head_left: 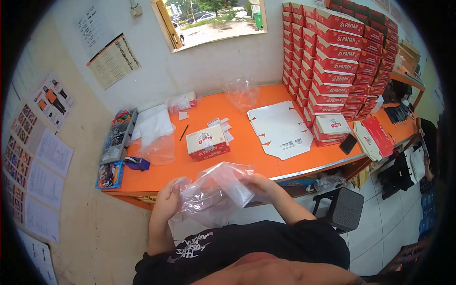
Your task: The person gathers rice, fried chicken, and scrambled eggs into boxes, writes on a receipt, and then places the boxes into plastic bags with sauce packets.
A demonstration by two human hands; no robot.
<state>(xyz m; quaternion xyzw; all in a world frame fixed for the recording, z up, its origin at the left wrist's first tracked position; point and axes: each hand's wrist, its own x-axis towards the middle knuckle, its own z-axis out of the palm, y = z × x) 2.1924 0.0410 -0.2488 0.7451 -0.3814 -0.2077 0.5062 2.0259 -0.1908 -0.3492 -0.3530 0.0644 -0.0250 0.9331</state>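
Note:
A clear plastic bag (206, 197) is stretched between my two hands, in front of the table's near edge. My left hand (173, 192) grips its left side, with the fingertips partly behind the film. On the other side my right hand (258, 184) holds the bag, fingers partly covered by a whitish folded part of the plastic. Just beyond the bag, a closed red and tan food box (208, 148) rests on the orange table (242, 159). Small paper slips (224, 127) lie behind that box, and a black pen (184, 133) lies to its left.
A flat white unfolded box (280, 129) lies right of centre, near tall stacks of red boxes (335, 66). White plastic sheets (154, 126), a blue tape dispenser (137, 163) and a grey organiser tray (118, 137) are at left. A black phone (348, 144) and a dark stool (339, 209) are right.

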